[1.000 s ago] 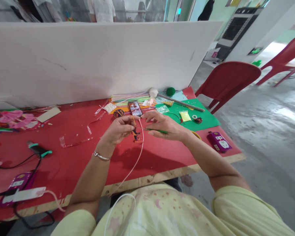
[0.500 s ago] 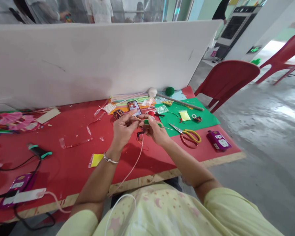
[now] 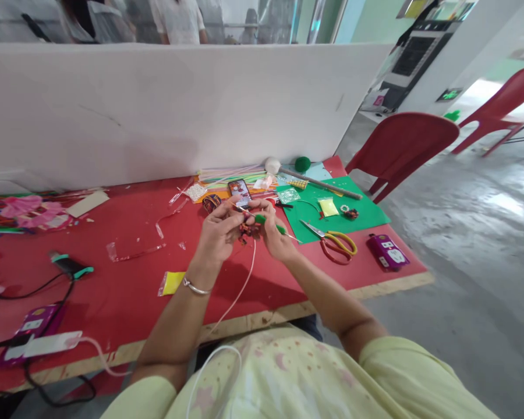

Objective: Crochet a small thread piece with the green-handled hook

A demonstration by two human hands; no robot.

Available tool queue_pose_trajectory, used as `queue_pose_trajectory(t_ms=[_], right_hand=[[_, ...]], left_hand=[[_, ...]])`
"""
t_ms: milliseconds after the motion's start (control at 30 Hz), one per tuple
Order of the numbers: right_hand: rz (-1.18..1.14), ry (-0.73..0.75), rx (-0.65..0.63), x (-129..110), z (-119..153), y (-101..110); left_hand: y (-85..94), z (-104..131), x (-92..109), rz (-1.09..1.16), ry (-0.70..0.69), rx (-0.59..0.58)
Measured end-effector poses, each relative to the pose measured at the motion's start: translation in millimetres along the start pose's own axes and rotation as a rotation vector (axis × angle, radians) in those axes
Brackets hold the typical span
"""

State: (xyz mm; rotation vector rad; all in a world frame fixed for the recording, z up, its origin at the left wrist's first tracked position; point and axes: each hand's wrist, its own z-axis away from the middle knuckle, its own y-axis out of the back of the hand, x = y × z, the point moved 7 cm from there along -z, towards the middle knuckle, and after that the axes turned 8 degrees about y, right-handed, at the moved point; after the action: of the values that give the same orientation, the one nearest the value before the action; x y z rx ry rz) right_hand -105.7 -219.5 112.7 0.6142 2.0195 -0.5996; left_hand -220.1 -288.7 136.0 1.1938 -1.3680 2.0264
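Above the red table, my left hand (image 3: 220, 231) pinches a small dark multicoloured yarn piece (image 3: 247, 231), which hangs between both hands. My right hand (image 3: 274, 233) is closed round a crochet hook with a green handle (image 3: 281, 229); its thin end meets the yarn at the left fingertips. Just behind the hands lies a phone (image 3: 239, 192) with its screen lit. A ball of multicoloured yarn (image 3: 211, 202) sits left of the phone. A pale cord (image 3: 240, 291) runs from below the hands to the table's front edge.
Scissors (image 3: 332, 240), a yellow packet (image 3: 328, 206) and a grey rod (image 3: 321, 182) are at the right, with a purple box (image 3: 388, 251) beyond. At the left are a corded tool (image 3: 71, 266) and pink ribbon (image 3: 30, 212). A white panel (image 3: 170, 105) stands behind; people are past it.
Both hands have shifted slightly, and more of the yarn piece shows between them. The hook's free end has dipped a little. The camera view has moved slightly.
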Motion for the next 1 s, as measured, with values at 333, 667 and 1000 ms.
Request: queue_pose_trajectory(t_ms=[333, 667, 1000], right_hand=[[0.468, 0.406, -0.403, -50, -8, 20], [0.482, 0.398, -0.651, -72, -21, 25], [-0.165, -0.279, 0.000, 11, 3, 7]], left_hand=[[13.3, -3, 1, -0.111, 0.262, -0.227], [18.4, -8, 5, -0.278, 0.204, -0.211], [-9.9, -1, 2, -0.494, -0.388, 0.023]])
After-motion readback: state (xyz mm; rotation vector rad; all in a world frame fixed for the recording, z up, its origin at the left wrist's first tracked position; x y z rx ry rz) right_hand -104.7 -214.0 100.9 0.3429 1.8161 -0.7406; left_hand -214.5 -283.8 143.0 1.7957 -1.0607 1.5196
